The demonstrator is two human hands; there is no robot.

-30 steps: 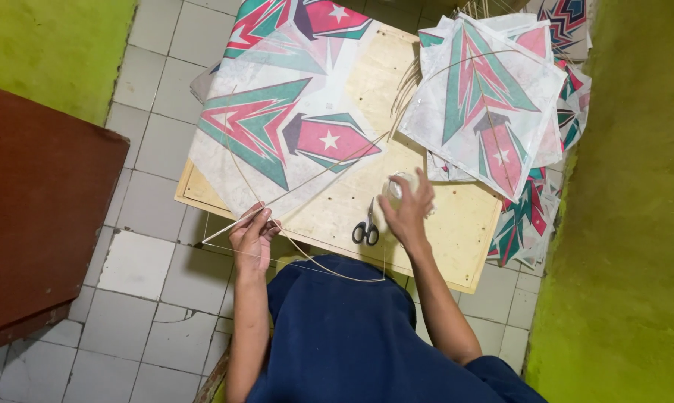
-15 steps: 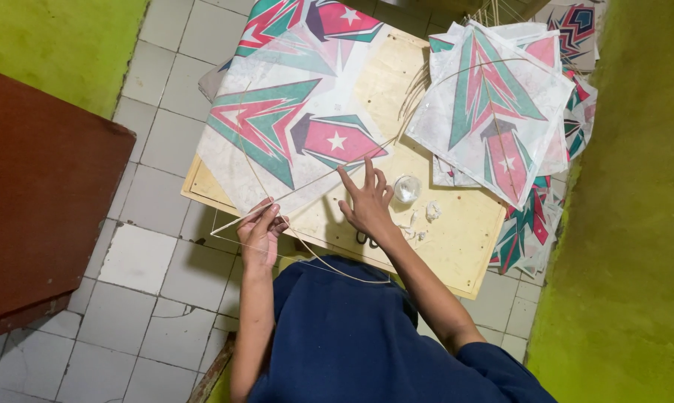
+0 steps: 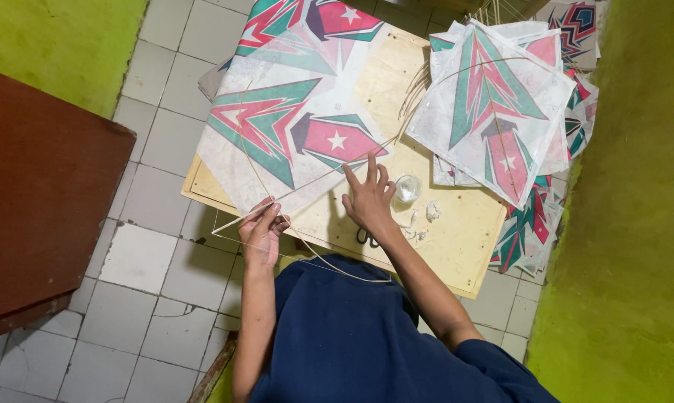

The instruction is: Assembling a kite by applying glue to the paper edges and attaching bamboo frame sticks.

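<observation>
White paper kite [image 3: 292, 134], red-green arrow print, flat on board

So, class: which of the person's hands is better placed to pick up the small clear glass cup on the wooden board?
Right hand: it lies flat beside the small clear glass cup. Left hand pinches thin bamboo sticks.

The kite [image 3: 292, 127] on the pale wooden board [image 3: 456, 231] is white with teal and pink arrows and a white star. Beside the board, green walls [image 3: 635, 224], a dark brown table [image 3: 31, 201], white floor tiles [image 3: 128, 254].
</observation>
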